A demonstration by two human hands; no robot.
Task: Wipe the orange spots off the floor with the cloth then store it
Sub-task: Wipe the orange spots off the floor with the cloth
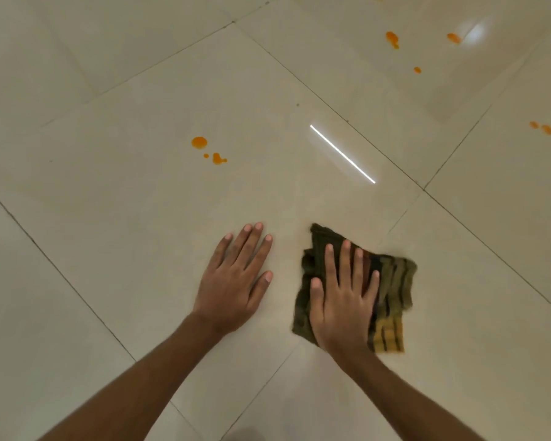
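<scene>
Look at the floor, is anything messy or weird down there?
Yes. Orange spots sit splattered on the pale floor ahead of the left hand, with more far off to the right. The right hand presses a crumpled cloth flat on the tiles.

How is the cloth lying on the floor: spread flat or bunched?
Loosely bunched. The striped cloth shows uneven folds and ragged edges under the flat right hand, not one smooth layer.

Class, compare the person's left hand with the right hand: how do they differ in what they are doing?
The left hand rests flat on the bare floor; the right hand presses on the cloth. The left hand lies nearer the orange spots. Both are open, palm down, fingers spread.
</scene>
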